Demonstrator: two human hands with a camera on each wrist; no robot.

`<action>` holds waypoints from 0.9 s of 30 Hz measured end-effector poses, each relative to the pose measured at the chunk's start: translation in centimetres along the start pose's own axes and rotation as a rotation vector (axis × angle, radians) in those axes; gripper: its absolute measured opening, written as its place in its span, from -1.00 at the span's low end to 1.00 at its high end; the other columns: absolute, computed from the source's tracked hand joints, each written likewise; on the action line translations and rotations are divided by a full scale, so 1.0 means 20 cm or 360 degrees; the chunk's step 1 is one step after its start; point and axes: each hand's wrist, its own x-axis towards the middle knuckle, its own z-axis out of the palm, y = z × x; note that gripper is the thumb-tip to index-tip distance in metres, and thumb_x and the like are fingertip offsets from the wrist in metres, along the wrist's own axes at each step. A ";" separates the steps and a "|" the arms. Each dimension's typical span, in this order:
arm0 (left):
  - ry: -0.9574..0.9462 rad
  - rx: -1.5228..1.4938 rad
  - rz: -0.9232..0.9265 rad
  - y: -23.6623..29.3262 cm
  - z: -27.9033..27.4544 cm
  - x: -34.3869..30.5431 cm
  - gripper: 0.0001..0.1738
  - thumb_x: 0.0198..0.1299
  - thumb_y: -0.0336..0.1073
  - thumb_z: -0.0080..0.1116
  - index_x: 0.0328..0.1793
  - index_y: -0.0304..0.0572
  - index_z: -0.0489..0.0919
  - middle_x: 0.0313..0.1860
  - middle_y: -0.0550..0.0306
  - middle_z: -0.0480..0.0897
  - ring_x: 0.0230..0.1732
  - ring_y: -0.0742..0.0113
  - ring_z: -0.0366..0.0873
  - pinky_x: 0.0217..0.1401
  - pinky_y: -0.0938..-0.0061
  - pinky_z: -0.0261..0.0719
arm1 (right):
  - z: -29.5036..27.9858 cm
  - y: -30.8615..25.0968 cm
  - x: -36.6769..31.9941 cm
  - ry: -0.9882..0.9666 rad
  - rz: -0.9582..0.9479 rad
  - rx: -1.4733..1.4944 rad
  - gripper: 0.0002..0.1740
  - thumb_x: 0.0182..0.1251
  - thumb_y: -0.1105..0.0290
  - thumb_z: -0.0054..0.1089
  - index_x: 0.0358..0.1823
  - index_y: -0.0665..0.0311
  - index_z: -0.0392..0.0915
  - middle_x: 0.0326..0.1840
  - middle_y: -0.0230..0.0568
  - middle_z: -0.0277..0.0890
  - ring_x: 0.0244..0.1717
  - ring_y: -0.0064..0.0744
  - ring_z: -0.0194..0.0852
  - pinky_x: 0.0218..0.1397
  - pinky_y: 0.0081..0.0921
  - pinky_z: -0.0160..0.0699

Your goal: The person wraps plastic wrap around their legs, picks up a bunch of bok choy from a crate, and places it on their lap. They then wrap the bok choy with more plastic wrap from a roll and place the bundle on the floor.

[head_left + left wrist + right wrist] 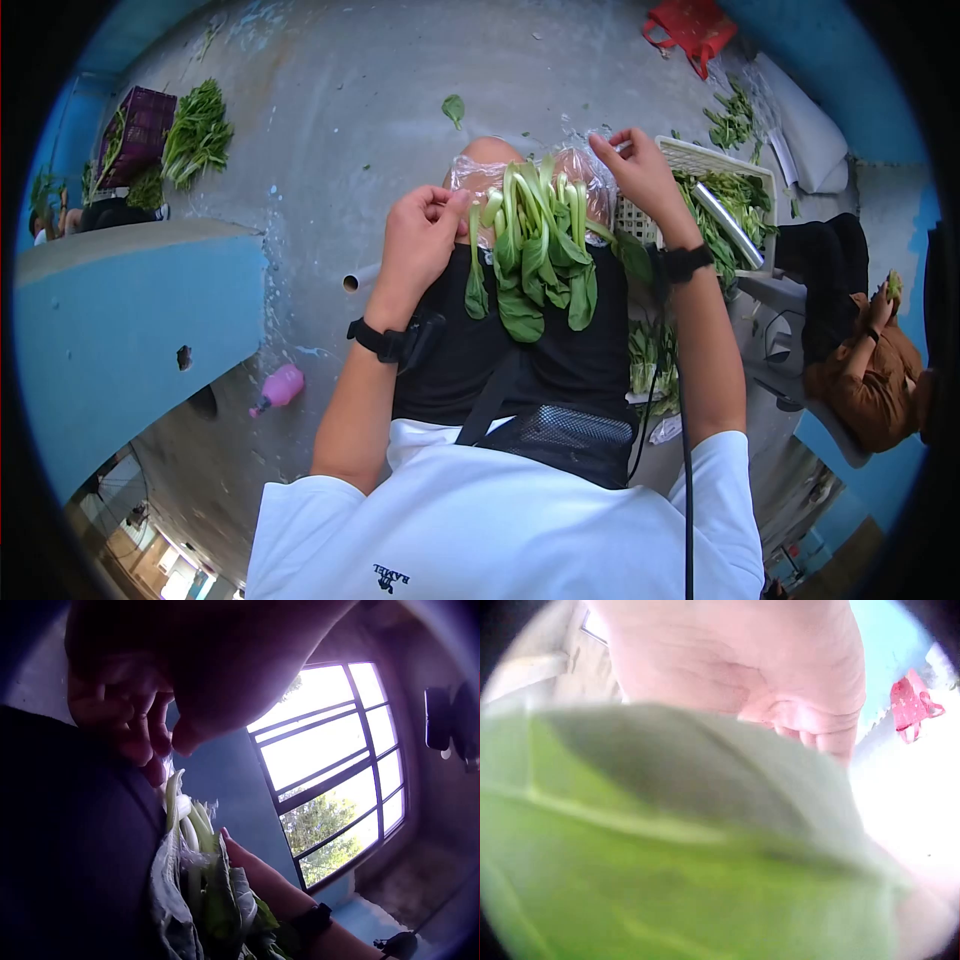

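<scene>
A bunch of leafy greens with pale stems (540, 240) lies across the lap, leaves toward the body, on clear plastic film (590, 165). At the bunch's left side, the left hand (425, 235) pinches the film's edge between thumb and curled fingers. The right hand (645, 180) is at the film's upper right edge, thumb and forefinger close together on it. In the left wrist view the left hand's fingers (146, 735) meet the film above the stems (191, 825). A large leaf (667, 847) hides most of the right fingers in the right wrist view.
A white crate (765, 190) of greens stands at the right, a red bag (695, 30) beyond it. Greens (197, 130) and a purple crate (145, 125) are at upper left. A pink bottle (280, 387) lies beside a blue ledge (140, 330). Another person (870, 370) sits at right.
</scene>
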 end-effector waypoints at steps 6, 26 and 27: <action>-0.0145 -0.0031 -0.0057 -0.04 -0.05 -0.06 -0.74 0.49 -0.25 0.31 -0.06 -0.39 0.71 -0.38 0.23 0.73 -0.46 0.62 0.54 -0.41 0.67 0.46 | -0.14 -0.01 -0.15 -0.0746 0.0380 0.0268 -0.52 0.46 -0.03 0.42 -0.33 0.29 0.58 -0.52 -0.45 0.51 -0.52 -0.65 0.50 -0.43 -0.60 0.48; 0.0076 -0.0324 -0.0053 -0.03 -0.03 -0.06 -0.63 0.39 -0.35 0.41 0.14 -0.52 0.60 -0.35 0.19 0.75 -0.39 0.56 0.68 -0.46 0.67 0.65 | -0.09 0.06 -0.31 -0.0466 0.0409 0.0838 -0.54 0.37 0.16 0.56 0.04 0.33 0.56 -0.45 -0.51 0.57 -0.50 -0.74 0.39 -0.44 -0.68 0.32; 0.0108 -0.0366 -0.0115 -0.03 -0.03 -0.07 -0.60 0.36 -0.37 0.45 0.16 -0.54 0.60 -0.36 0.19 0.75 -0.40 0.56 0.68 -0.44 0.67 0.67 | -0.12 0.04 -0.32 -0.0508 0.0451 0.0733 -0.50 0.32 0.17 0.61 0.05 0.34 0.55 -0.45 -0.48 0.57 -0.49 -0.70 0.40 -0.41 -0.65 0.37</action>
